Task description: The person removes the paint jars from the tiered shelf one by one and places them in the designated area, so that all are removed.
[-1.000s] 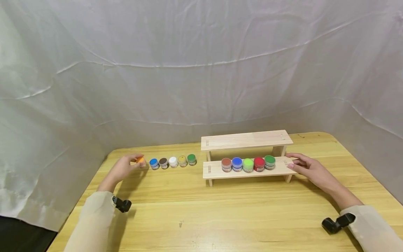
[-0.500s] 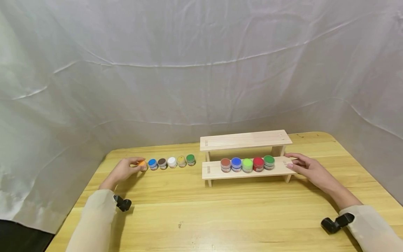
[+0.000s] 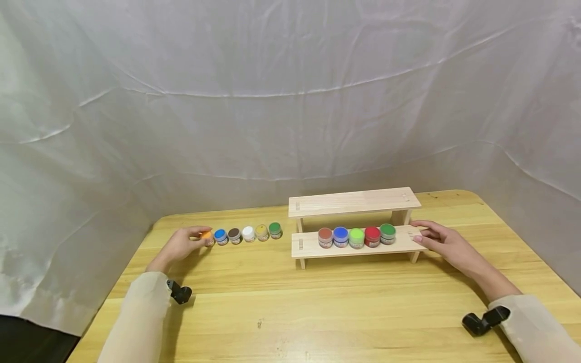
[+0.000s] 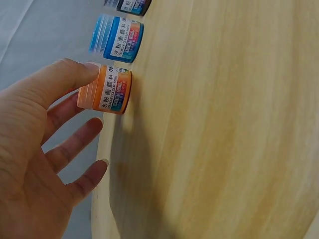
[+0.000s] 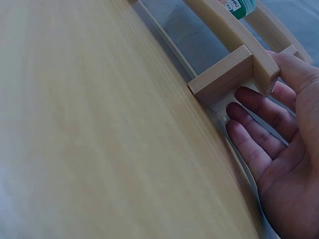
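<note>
At the left end of a row of paint jars, my left hand pinches an orange gouache jar with thumb and fingers around its lid. The jar stands upright on the table beside a blue jar. The left hand's other fingers are spread away from it. On the other side, my right hand grips the right end of a two-tier wooden shelf. In the right wrist view, the thumb lies over the board and the fingers reach underneath, by a leg.
The row continues right with brown, white, yellow and green jars. Several more jars, including a red one, stand on the lower tier. Behind the wooden table hangs a grey cloth.
My left hand has lowered the orange jar onto the table and moved slightly right, closer to the blue jar. The right hand has stayed at the shelf's end.
</note>
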Available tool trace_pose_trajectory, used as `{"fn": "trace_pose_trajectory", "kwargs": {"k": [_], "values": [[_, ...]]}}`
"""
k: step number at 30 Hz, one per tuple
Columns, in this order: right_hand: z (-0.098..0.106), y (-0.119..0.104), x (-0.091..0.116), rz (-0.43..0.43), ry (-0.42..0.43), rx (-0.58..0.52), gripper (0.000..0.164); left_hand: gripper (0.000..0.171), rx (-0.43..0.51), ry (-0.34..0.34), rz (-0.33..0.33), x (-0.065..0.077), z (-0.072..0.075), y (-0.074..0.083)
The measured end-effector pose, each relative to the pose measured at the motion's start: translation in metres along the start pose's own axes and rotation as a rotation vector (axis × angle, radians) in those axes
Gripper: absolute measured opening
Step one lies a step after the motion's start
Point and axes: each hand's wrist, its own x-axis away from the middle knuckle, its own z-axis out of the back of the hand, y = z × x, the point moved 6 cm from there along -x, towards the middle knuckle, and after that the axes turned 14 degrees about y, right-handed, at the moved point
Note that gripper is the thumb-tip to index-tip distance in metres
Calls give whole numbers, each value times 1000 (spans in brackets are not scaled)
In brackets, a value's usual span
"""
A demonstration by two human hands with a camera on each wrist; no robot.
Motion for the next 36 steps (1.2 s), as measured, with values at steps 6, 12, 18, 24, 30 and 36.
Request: {"fn": "trace_pose_trajectory", "kwargs": {"k": [6, 12, 18, 24, 30, 36], "values": [[0, 0, 0, -3, 0, -9, 50, 54, -4, -1, 25, 1, 1, 0], [0, 1, -1, -5, 0, -4, 51, 58, -24, 7, 29, 2, 5, 4], [0, 1, 0, -2, -2, -6, 50, 57, -33, 43, -20, 5, 12, 17], [-1, 1, 0, -9, -5, -10, 50, 53, -35, 94, -89, 8, 17, 39], [-1, 1, 0, -2, -1, -7, 50, 54, -40, 111, -148, 13, 18, 68], [-1, 0, 1, 15, 7, -18, 49, 51, -50, 151, -265, 18, 16, 104]]}}
